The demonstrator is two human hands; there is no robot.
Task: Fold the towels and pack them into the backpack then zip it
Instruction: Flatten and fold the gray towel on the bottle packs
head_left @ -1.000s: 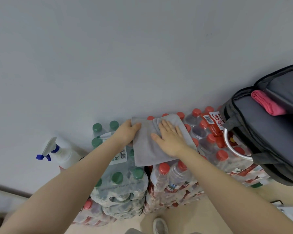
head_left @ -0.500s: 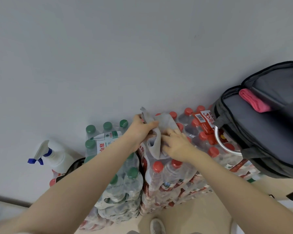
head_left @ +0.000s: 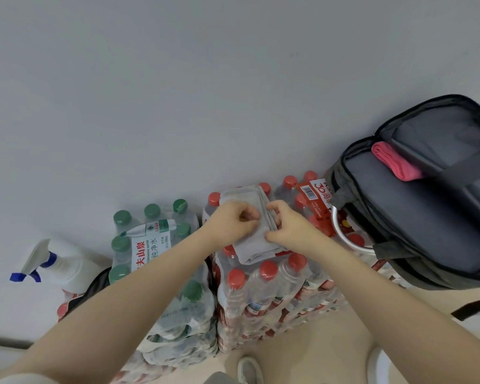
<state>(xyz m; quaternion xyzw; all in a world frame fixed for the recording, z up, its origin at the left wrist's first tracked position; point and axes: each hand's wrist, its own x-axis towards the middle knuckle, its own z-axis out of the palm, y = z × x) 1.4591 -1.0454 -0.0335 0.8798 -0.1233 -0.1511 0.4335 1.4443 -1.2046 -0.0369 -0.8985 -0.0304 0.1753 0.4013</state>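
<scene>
Gray towel now folded narrow, long axis toward wall.

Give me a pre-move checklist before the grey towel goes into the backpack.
1. Grey towel folded compact: ok, it lies as a narrow stack on the red-capped bottle pack.
2. Grip: ok, left hand and right hand both pinch the towel at its folded edges.
3. Backpack open: ok, the main compartment gapes unzipped.
4. Space inside: cannot tell; a pink towel already sits at the opening and the depth is hidden.
5. Path to the backpack: ok, only bottle caps and a red label lie between.
6. Zipper pull position: cannot tell.
</scene>
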